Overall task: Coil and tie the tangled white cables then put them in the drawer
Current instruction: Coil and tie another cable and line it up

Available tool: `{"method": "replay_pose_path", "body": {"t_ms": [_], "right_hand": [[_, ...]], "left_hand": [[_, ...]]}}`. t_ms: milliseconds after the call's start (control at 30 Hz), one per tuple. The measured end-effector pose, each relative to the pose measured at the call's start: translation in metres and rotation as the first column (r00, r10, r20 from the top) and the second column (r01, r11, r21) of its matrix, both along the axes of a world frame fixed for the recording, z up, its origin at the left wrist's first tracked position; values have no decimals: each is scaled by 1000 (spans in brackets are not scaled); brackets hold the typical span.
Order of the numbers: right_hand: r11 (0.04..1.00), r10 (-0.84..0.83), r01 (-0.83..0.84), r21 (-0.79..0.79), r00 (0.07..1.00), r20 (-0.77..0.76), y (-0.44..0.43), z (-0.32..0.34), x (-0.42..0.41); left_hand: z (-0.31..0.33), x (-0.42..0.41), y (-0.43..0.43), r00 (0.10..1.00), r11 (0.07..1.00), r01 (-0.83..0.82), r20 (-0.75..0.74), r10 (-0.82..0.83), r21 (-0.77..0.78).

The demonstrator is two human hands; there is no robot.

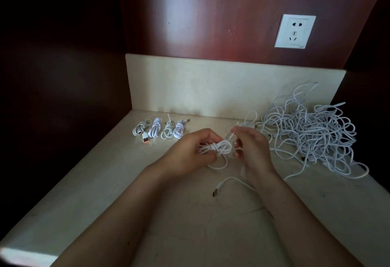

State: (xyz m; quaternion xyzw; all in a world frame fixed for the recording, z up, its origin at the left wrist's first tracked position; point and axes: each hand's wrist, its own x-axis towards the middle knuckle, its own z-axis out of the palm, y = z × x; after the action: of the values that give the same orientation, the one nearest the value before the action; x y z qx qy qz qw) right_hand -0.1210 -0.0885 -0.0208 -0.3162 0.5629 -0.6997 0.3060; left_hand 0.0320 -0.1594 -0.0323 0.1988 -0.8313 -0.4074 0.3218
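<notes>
A white cable coil [218,148] hangs just above the marble counter [190,214], with a few turns wrapped round its middle. My left hand [190,150] grips the coil's left end. My right hand [251,148] pinches the cable's loose end right beside the coil. A free end with a USB plug [215,191] trails on the counter below my hands. A big tangled heap of white cables [310,138] lies at the right. Several tied coils [160,130] sit in a row at the back left. No drawer is in view.
A low marble backsplash [211,85] runs along the back, with a dark wood wall above it carrying a white wall socket [295,31]. Dark wood panels close in both sides. The counter's front left edge [27,255] catches bright light.
</notes>
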Motion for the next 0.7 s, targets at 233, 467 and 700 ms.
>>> {"method": "replay_pose_path", "body": {"t_ms": [233, 467, 700], "right_hand": [[983, 182, -185, -13, 977, -114, 4, 5, -4], [984, 149, -175, 12, 797, -586, 0, -14, 1], [982, -76, -83, -168, 644, -761, -3, -6, 20]], "left_hand": [[0, 2, -5, 999, 1000, -7, -43, 8, 22], [7, 14, -19, 997, 994, -45, -56, 51, 104], [0, 20, -38, 907, 921, -386, -164, 388, 44]]}}
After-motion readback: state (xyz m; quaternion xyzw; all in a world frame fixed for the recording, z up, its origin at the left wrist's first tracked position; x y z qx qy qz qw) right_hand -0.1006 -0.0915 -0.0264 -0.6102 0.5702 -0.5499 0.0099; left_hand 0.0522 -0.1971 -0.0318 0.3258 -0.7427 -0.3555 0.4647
